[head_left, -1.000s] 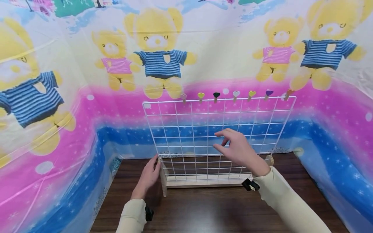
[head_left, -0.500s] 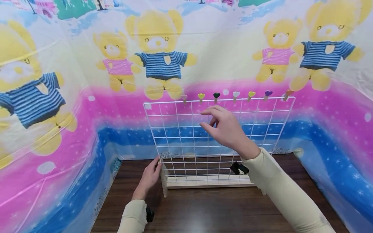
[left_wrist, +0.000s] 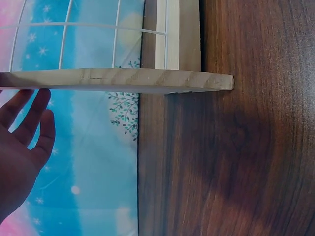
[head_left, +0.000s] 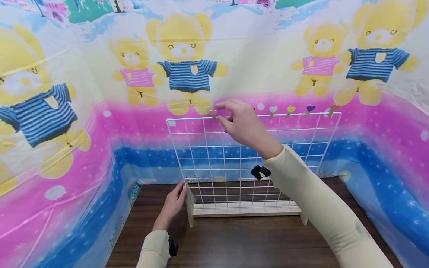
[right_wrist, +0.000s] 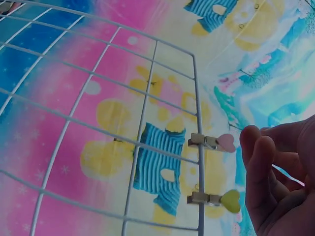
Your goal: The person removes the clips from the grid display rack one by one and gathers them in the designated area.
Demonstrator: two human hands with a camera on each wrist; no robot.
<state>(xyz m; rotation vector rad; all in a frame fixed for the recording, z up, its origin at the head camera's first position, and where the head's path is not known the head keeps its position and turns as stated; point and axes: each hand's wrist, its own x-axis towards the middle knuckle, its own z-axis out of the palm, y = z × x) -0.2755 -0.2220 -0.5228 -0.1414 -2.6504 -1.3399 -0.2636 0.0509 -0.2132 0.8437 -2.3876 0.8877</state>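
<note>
A white wire grid panel stands upright in a wooden stand, small heart-topped clothespins clipped along its top bar. Raised to that bar, my right hand has thumb and forefinger apart beside the pink-heart clothespin. In the right wrist view, the fingertips are close to the pink heart, holding nothing; a clothespin with a yellow heart sits next to it. My left hand is at the stand's left wooden post. Its fingertips touch the post's outer face in the left wrist view.
White, yellow, purple and orange heart clothespins continue rightward along the bar. The stand rests on a dark wooden table. A bear-print cloth hangs behind and at both sides.
My right hand has risen and moved left, from in front of the grid's middle to the pink-heart clothespin on the top bar. The left hand has stayed at the post.
</note>
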